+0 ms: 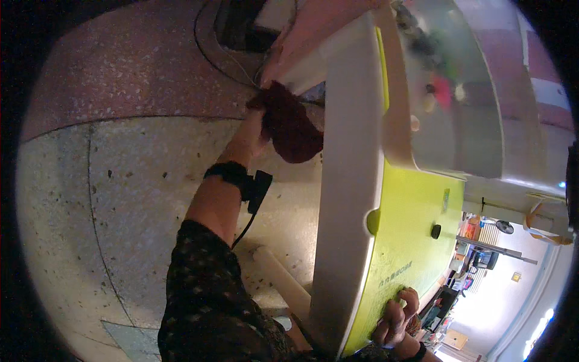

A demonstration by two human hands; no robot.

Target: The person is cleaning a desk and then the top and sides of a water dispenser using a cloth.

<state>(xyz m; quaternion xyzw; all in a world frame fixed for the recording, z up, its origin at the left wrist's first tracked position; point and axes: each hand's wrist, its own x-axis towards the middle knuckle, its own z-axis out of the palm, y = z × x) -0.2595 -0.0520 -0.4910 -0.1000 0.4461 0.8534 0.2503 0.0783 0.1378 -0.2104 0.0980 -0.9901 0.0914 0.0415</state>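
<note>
My left hand grips a dark red cloth, low beside the white side panel of a desk-like piece of furniture. The cloth hides most of its fingers. On that wrist sits a black strap with a small device and a cable. My right hand rests with bent fingers on the bright green top, near the bottom of the view. Nothing plainly shows in its grasp. A small black knob-like piece and printed writing are on the green surface.
A translucent plastic container with blurred coloured things stands on the green top. Below is a speckled stone floor with a reddish section. A dark cable loops near a black object. A pale leg reaches the floor.
</note>
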